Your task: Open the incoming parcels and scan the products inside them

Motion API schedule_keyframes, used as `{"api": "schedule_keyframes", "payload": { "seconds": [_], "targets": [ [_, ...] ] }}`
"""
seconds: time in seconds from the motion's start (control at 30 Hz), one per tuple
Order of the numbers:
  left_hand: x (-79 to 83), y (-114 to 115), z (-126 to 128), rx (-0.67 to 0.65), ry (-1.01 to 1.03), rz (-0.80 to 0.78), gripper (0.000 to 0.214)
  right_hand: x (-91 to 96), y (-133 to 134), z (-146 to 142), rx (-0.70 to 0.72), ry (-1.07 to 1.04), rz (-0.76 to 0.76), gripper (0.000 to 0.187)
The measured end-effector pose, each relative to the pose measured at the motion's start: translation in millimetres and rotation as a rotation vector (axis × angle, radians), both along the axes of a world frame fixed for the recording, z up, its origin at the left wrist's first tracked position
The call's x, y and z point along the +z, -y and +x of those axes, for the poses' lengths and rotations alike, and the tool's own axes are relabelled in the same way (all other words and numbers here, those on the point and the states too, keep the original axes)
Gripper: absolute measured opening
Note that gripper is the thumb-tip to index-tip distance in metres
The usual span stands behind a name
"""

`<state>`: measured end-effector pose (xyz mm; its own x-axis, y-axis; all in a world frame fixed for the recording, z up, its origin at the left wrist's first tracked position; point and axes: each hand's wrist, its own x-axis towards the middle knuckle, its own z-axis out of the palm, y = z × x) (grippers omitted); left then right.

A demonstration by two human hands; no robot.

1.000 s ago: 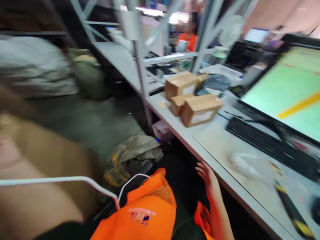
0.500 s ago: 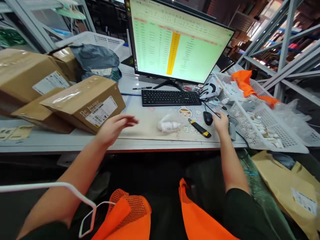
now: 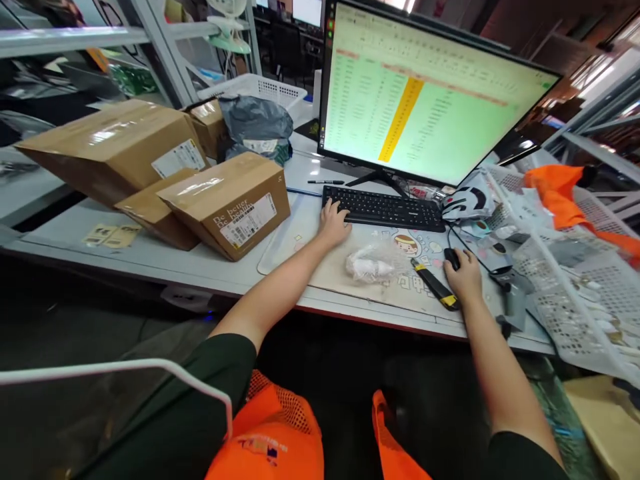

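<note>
Fingers spread, my left hand (image 3: 335,223) rests on the left end of a black keyboard (image 3: 385,209). My right hand (image 3: 464,273) is wrapped over a black computer mouse (image 3: 451,259) on the desk mat (image 3: 330,270). Between the hands lies a white item in clear plastic wrap (image 3: 371,265); its kind cannot be made out. A black and yellow utility knife (image 3: 435,285) lies just left of my right hand. Behind the keyboard a monitor (image 3: 425,100) shows a spreadsheet with one orange column.
Cardboard boxes (image 3: 233,207) and a grey plastic parcel (image 3: 257,120) stand at the left. A white basket (image 3: 555,313) holding small items is at the right, with orange cloth (image 3: 560,193) behind it. A scanner-like grey device (image 3: 515,303) lies near the desk's edge. A pen (image 3: 326,182) lies behind the keyboard.
My left hand has moved from beside the boxes onto the keyboard. My right hand has gone from beside the mouse onto it. The view has turned left.
</note>
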<state>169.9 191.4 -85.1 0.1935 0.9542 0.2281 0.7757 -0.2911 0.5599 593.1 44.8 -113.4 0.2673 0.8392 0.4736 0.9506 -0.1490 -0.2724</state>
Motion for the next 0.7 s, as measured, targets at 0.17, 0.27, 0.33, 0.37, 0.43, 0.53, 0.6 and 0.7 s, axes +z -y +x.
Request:
{"api": "schedule_keyframes", "payload": {
  "seconds": [0.17,0.27,0.33,0.37,0.43,0.53,0.6,0.7],
  "targets": [
    [1.8,-4,0,-0.056,-0.101,-0.040,0.058,-6.6,-1,6,0.048,0.009,0.081,0.055],
    [2.8,-1,2,-0.080,-0.133,-0.045,0.063,-6.8,0,6,0.006,0.006,0.089,0.055],
    [3.9,1,1,-0.079,-0.130,-0.051,0.064,-6.4,1,5,-0.010,0.000,0.078,0.053],
    [4.9,2,1,-0.080,-0.127,-0.057,0.064,-6.1,1,5,-0.011,-0.002,0.077,0.053],
    [7.4,3,0,-0.092,-0.126,-0.075,0.065,-5.7,0,4,-0.007,-0.006,0.081,0.052],
    [11.3,5,-2,-0.109,-0.124,-0.098,0.066,-5.8,0,4,-0.012,-0.016,0.086,0.052],
    [12.8,6,-3,-0.114,-0.120,-0.104,0.067,-6.4,0,5,-0.018,-0.019,0.088,0.053],
    [13.4,7,-4,-0.122,-0.119,-0.108,0.068,-7.8,-1,6,-0.013,-0.015,0.092,0.054]
  ]
}}
